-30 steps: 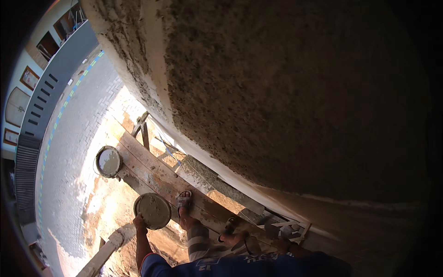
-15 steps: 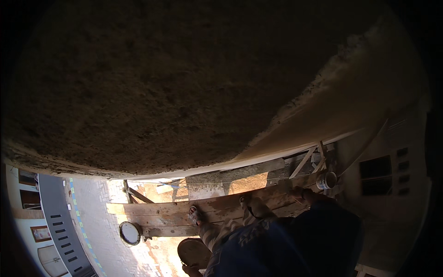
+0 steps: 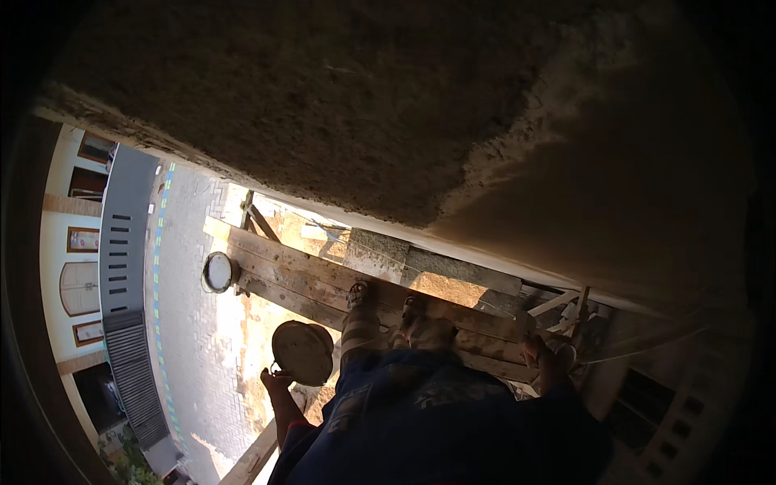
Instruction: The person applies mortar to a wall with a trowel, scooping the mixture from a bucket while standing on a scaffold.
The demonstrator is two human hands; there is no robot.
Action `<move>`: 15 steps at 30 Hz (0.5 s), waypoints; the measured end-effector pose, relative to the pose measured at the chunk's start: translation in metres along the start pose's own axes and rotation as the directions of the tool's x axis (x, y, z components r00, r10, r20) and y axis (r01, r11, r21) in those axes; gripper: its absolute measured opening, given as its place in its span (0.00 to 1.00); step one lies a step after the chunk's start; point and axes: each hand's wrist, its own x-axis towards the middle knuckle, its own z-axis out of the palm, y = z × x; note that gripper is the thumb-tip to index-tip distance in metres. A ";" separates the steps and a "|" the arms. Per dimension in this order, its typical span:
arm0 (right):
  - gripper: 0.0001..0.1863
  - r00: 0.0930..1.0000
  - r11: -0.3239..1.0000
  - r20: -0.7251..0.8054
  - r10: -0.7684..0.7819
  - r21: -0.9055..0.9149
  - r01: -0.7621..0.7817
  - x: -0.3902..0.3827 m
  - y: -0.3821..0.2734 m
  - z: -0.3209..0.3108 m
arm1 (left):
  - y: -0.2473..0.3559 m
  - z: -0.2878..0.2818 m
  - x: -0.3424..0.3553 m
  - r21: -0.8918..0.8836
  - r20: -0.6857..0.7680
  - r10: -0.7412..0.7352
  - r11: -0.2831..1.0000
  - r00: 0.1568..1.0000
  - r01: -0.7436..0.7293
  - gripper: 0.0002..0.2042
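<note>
My left hand [image 3: 276, 380] grips the edge of a round, mortar-smeared pan [image 3: 301, 352], held out beside my left leg. My right hand [image 3: 540, 356] has its fingers curled round something grey, too shadowed to make out; a small pail [image 3: 564, 357] is just beside it. Below me are scaffold planks [image 3: 283, 267] with my two sandalled feet on them. A round bucket with pale contents [image 3: 219, 271] stands at the planks' left part. Overhead in the picture spreads a concrete wall surface [image 3: 339, 121], rough and dark on the left, smoother toward the right.
Timber supports [image 3: 257, 214] and braces [image 3: 558, 303] show at the planks' far side, with grey slabs [image 3: 453, 267] below. Down to the left are a paved road [image 3: 190, 339], a grey fence [image 3: 125, 226] and a house front [image 3: 73, 275]. A dim building is at lower right.
The view swung round to the right, then part way back. The rough surface's edge with the smoother area now shows at upper right. My left hand still holds the pan.
</note>
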 end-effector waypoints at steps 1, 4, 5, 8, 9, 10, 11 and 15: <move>0.25 0.999 1.000 0.027 -0.023 -0.004 0.023 -0.004 0.001 -0.004 | 0.005 -0.006 -0.002 -0.052 0.016 -0.021 0.998 1.000 0.022 0.17; 0.31 0.982 0.975 -0.067 -0.175 -0.152 0.163 0.001 0.016 0.003 | -0.014 -0.001 -0.013 -0.102 -0.005 -0.047 0.994 0.999 0.046 0.15; 0.32 0.994 0.993 0.027 -0.110 -0.049 0.111 -0.020 0.002 0.008 | -0.013 0.001 -0.012 -0.084 0.047 -0.016 0.996 0.999 0.020 0.14; 0.30 0.988 0.941 0.014 -0.151 -0.303 0.148 -0.044 0.001 0.006 | -0.031 0.011 -0.012 -0.117 0.108 -0.160 0.978 0.981 0.172 0.13; 0.29 0.984 0.926 0.029 -0.174 -0.336 0.174 -0.049 0.002 0.009 | -0.032 0.009 -0.001 -0.026 0.159 -0.107 0.993 0.982 0.113 0.13; 0.29 0.981 0.907 0.045 -0.190 -0.375 0.193 -0.057 -0.003 0.008 | -0.039 -0.006 0.014 -0.061 0.148 -0.112 0.991 0.983 0.122 0.13; 0.28 0.978 0.890 0.058 -0.202 -0.406 0.208 -0.063 -0.009 0.008 | -0.049 -0.009 0.026 0.085 0.165 0.046 0.995 0.985 -0.060 0.13; 0.26 0.965 0.847 0.072 -0.250 -0.466 0.254 -0.079 -0.026 0.010 | -0.071 0.000 0.048 0.222 0.253 0.228 0.932 0.940 -0.285 0.12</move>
